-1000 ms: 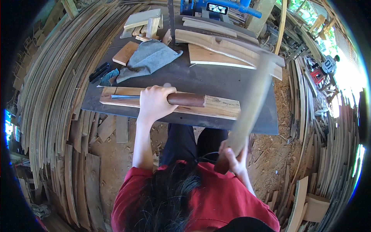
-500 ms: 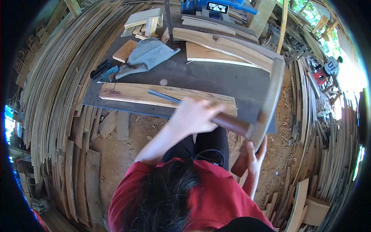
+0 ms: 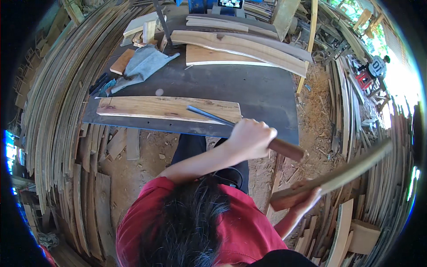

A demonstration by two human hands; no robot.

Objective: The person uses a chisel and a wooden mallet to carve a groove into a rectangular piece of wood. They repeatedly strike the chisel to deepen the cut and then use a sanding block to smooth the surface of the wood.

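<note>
While the left grip (image 3: pixel 252 139) clamps one chisel (image 3: pixel 287 149), the right grip (image 3: pixel 307 203) clasps one club (image 3: pixel 344 175).

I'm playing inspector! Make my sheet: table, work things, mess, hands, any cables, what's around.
Surface: dark table, flat-looking top.
Job's things: plank lying on the table; chisel-like tool, its blade above or on the plank; curved wooden stick, off the table.
Clutter: grey-blue cloth, brown block and boards farther back on the table.
Hands: left hand closed around the tool; right hand holding the stick near its reddish-brown end.
Cables: black loop at the lap; cable or strap, cannot tell.
Surroundings: long wood strips both sides, dirt floor, person at a red stool.
</note>
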